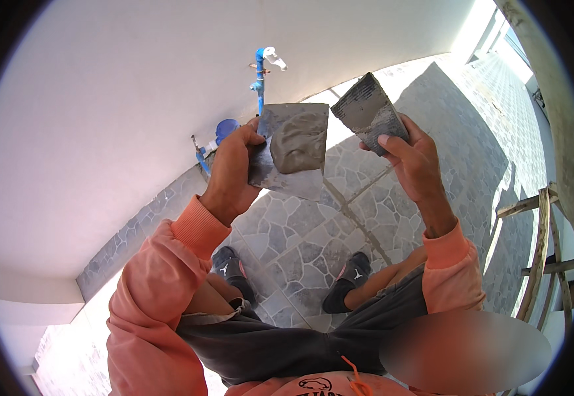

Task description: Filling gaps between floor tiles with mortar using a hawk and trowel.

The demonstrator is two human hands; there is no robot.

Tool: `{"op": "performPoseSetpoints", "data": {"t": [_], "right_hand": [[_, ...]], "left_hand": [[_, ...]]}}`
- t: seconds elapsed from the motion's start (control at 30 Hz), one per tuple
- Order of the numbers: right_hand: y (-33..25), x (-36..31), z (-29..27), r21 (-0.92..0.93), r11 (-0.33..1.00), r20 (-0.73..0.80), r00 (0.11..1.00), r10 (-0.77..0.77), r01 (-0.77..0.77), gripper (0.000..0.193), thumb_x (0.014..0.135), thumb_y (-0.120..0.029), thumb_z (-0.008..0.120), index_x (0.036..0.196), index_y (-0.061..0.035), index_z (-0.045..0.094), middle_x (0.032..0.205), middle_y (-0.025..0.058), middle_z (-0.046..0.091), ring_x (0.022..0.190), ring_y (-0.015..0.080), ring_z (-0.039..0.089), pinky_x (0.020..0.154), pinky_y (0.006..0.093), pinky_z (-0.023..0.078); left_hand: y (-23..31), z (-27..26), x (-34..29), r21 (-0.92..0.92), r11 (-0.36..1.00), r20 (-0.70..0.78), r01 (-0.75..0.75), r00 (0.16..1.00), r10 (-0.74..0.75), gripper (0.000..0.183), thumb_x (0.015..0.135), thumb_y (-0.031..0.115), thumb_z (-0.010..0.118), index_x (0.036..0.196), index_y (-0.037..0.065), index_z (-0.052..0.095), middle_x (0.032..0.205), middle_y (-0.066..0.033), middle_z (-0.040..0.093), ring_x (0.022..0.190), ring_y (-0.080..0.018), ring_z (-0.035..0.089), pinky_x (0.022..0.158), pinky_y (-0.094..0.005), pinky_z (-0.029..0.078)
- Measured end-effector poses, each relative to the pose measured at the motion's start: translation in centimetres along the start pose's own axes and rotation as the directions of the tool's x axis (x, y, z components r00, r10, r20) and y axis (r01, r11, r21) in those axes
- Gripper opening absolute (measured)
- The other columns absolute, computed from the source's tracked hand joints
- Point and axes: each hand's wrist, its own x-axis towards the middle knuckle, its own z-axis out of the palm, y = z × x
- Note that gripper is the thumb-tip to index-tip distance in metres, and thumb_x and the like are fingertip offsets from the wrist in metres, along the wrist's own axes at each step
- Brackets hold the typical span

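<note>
My left hand (231,165) grips a thin, flat rectangular plate (293,183) by its left edge, thumb on top. A wet heap of grey mortar (300,142) is spread over the middle and right of this plate. My right hand (417,158) holds a smaller dark grey rectangular pad (365,109) by its lower end, thumb across its face. The pad has a ribbed surface, partly covered in grey mortar; its exact kind is unclear. Both pieces are held up in front of me at about the same height, tilted, with a small gap between them.
A blue pipe with a white tap (260,76) stands against the pale wall (135,99) ahead. Beside it are a blue round object (226,129) and a second low blue pipe (201,158). Stone-patterned tiles (287,244) cover the floor. A wooden frame (543,257) stands at right.
</note>
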Motion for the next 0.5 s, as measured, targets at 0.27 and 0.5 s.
{"op": "performPoseSetpoints", "data": {"t": [0.27, 0.5], "right_hand": [[-1.7, -0.4, 0.9, -0.405, 0.878, 0.011, 0.962, -0.275, 0.255, 0.033, 0.089, 0.000, 0.058, 0.122, 0.0030, 0.062, 0.098, 0.0086, 0.071, 0.089, 0.0115, 0.065, 0.080, 0.0267, 0.051], [-4.3, 0.9, 3.2, -0.555, 0.677, 0.189, 0.866, -0.462, 0.483, 0.030, 0.080, 0.003, 0.060, 0.109, -0.0019, 0.066, 0.090, 0.0071, 0.071, 0.083, 0.0136, 0.065, 0.077, 0.0289, 0.052]], "left_hand": [[0.1, 0.4, 0.0, -0.007, 0.999, -0.057, 0.039, 0.998, -0.040, 0.039, 0.096, 0.024, 0.054, 0.130, 0.003, 0.052, 0.120, -0.0105, 0.062, 0.106, -0.0235, 0.066, 0.094, -0.0417, 0.055], [-0.3, 1.2, 0.3, 0.027, 0.999, 0.048, 0.027, 0.998, -0.028, 0.042, 0.097, 0.028, 0.062, 0.126, -0.001, 0.057, 0.117, -0.0118, 0.067, 0.104, -0.0217, 0.068, 0.092, -0.0364, 0.055]]}}
